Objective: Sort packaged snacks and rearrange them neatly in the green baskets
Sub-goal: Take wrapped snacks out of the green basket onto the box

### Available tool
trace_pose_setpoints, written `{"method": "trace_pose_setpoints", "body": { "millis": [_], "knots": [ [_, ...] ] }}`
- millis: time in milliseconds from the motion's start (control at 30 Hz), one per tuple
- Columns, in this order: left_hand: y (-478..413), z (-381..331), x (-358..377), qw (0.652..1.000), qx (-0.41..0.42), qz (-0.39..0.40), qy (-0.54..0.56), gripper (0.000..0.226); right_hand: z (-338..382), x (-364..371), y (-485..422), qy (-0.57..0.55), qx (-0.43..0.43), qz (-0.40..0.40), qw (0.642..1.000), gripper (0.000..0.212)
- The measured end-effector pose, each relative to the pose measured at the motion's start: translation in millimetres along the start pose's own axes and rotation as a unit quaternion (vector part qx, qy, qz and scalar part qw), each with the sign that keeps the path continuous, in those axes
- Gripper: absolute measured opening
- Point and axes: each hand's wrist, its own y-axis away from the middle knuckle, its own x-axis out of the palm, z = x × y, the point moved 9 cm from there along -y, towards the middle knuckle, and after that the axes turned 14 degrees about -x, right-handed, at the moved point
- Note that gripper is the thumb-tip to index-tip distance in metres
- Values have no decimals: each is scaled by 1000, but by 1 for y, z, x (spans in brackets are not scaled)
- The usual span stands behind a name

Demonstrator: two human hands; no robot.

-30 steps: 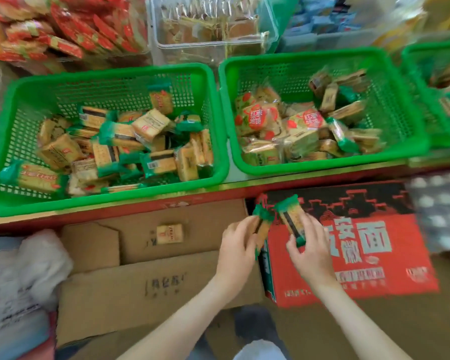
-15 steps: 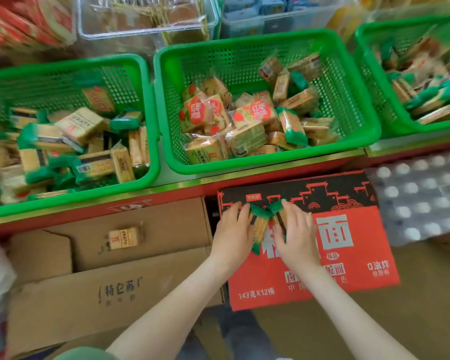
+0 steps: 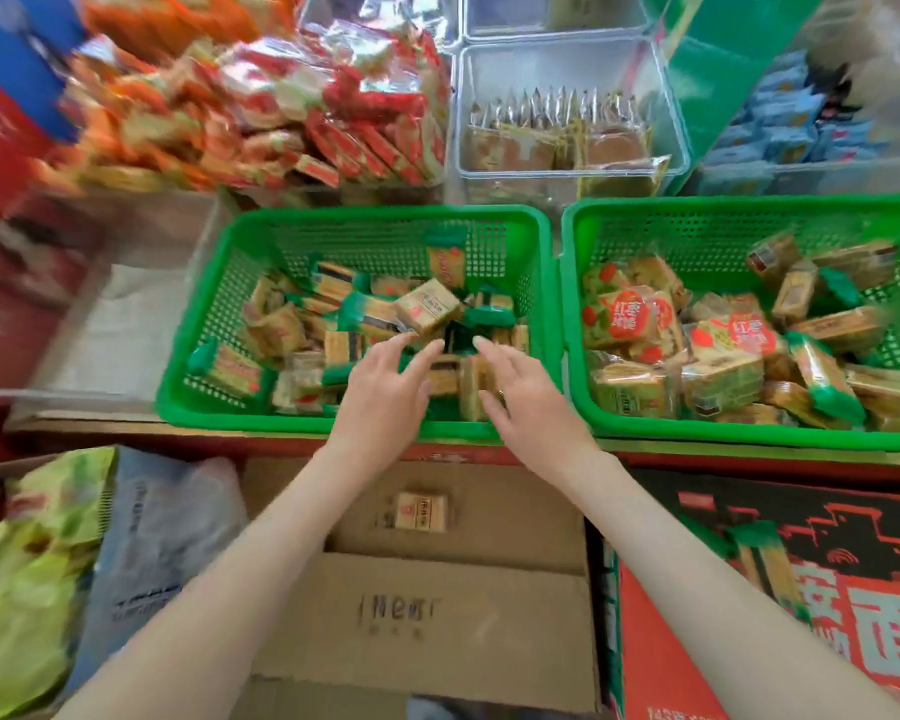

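in the middle of the frame you have the left basket [image 3: 385, 215], bright green, with walls in a mesh of small holes. the right basket [image 3: 749, 205] beside it has the same green and the same mesh. the tan packets [image 3: 427, 306] in the left one are yellow-brown with dark green ends. in the right one, the marked packets [image 3: 627, 317] carry a round red-orange mark with pale characters. at lower right your carton [image 3: 879, 605] is red below and black above, with red line drawing. the cardboard box [image 3: 437, 631] at bottom centre is plain brown with dark print. at upper left the wrappers [image 3: 344, 127] are red and orange. at lower left the bag [image 3: 27, 589] is yellow-green.
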Motion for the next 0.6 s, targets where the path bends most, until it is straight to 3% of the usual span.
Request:
{"method": "trace_pose_setpoints", "body": {
  "millis": [100, 167, 267, 467, 600],
  "knots": [
    [-18, 12, 23, 987, 96, 127, -30, 49, -9, 27, -33, 79, 57, 100, 990, 64],
    [-25, 10, 44, 965, 140, 209, -79, 55, -20, 41, -43, 154, 90, 196, 964, 73],
    [-32, 6, 59, 941, 176, 227, -179, 67, -36, 49, -47, 207, 118, 286, 928, 92],
    [-34, 11, 46, 957, 173, 188, -139, 63, -35, 41, -53, 242, 100, 240, 935, 90],
    [-21, 30, 9, 981, 136, 135, -9, 71, -27, 23, -48, 208, 109, 140, 962, 83]
  ]
}}
